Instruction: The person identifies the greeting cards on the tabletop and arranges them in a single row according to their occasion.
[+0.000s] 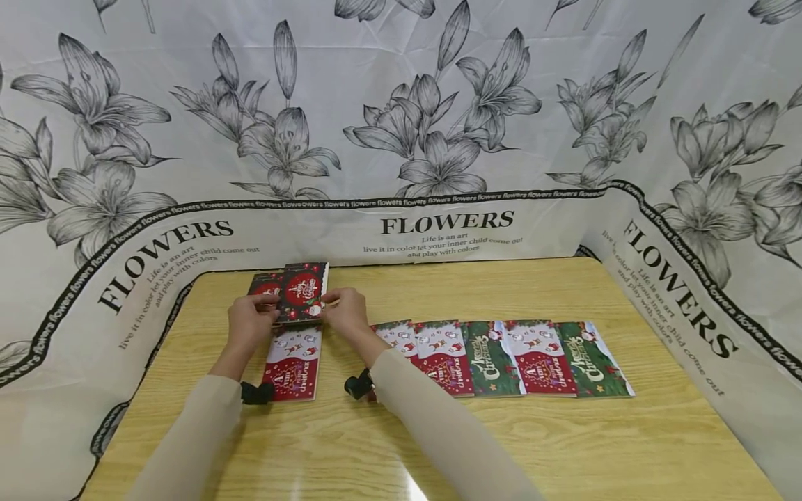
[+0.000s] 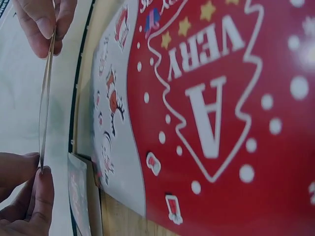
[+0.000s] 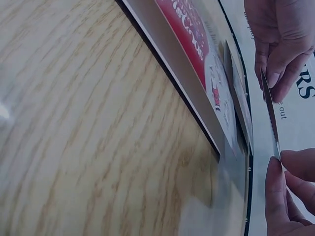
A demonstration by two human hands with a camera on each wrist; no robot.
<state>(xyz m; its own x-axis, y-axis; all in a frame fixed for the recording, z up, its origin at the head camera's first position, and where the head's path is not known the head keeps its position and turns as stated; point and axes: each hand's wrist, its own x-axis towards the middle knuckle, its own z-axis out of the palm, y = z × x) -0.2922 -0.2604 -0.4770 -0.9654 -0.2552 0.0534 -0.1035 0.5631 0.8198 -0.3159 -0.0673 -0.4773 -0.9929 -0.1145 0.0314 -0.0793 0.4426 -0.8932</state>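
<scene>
Two hands share one card: my left hand [image 1: 250,320] pinches the left edge of a dark card [image 1: 302,292] and my right hand [image 1: 346,309] pinches its right edge, thumb and fingers clamped on the paper at each side. From my wrists I see it edge-on, up off the table [image 1: 407,296], against the wall cloth [image 1: 438,236]. It looks thin and folded, its two leaves slightly parted. I judge it light, stiff enough to stay flat between two grips, yet easy to crease if I squeeze or bow it. The print seems smooth, so it may slip against other paper. Its side edges are the right hold, leaving most of the front uncovered and the leaves together.

By my left fingers, another dark card [image 1: 266,282] shows partly behind mine. Nearer to me a red-and-white card [image 1: 294,365] lies on the wood, its top hidden by the held one. To the right of it comes a strip of bare wood, crossed by my right forearm, then a row of red-and-white and green cards [image 1: 495,362] side by side. Behind, the table's back edge runs close to my card; sideways and towards me, the wood gives more room.
</scene>
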